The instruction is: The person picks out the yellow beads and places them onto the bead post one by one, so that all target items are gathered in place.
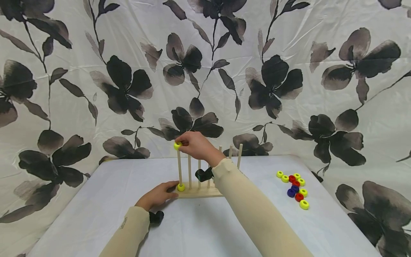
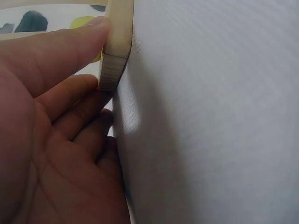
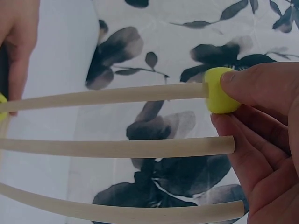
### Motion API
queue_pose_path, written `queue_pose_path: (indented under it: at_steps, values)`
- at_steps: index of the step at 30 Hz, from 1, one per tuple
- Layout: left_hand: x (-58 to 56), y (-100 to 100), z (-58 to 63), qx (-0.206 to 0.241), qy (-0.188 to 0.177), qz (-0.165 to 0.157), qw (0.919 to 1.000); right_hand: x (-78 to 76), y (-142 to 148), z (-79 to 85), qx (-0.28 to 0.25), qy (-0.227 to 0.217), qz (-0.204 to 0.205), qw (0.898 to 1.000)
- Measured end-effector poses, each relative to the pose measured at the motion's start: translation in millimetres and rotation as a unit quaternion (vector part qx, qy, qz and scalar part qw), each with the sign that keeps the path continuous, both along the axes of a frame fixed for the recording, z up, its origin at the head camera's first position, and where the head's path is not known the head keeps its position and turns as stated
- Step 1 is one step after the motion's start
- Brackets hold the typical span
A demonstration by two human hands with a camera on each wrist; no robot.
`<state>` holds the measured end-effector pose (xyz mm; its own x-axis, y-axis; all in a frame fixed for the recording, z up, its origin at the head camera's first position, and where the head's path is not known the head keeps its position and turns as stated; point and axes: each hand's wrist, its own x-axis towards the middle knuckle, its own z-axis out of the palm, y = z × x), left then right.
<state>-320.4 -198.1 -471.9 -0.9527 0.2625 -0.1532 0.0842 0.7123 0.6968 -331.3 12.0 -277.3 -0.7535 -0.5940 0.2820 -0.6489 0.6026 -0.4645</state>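
A wooden peg rack (image 1: 200, 193) stands on the table, several upright pegs rising from its flat base. My right hand (image 1: 197, 145) pinches a yellow ring (image 3: 220, 90) between thumb and fingers at the top of the leftmost peg (image 3: 117, 96). The peg's tip goes into the ring's hole. Another yellow ring (image 1: 181, 187) sits at the foot of that same peg. Low on the left, my left hand (image 1: 159, 195) grips the end of the rack's base (image 2: 117, 37), the thumb on one side and fingers on the other. My right forearm hides part of the rack.
On the table's right side lies a loose group of yellow rings (image 1: 304, 204), red rings (image 1: 299, 197) and blue rings (image 1: 291, 193). White cloth (image 1: 106, 192) covers the table. A flower-printed curtain (image 1: 224, 71) hangs behind its far edge.
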Motion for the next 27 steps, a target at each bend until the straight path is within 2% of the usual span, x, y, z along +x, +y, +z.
queue_pose_path:
  at_steps: [8,14,20,27]
  values:
    - [1.5,1,2.8,-0.004,0.006,-0.013,0.9999,2.0,2,0.2,0.002,0.007,0.000,1.000]
    - [-0.1,0,0.1,-0.001,0.003,-0.017,0.9999,4.2,10,1.1,0.001,0.021,0.010,1.000]
    - [1.5,1,1.4,-0.003,0.007,-0.014,0.9999,5.8,26,5.8,-0.006,0.039,0.004,0.999]
    - [5.6,3,3.9,-0.010,0.014,-0.013,0.9998,-2.8,53,7.9,-0.027,0.045,0.003,0.999]
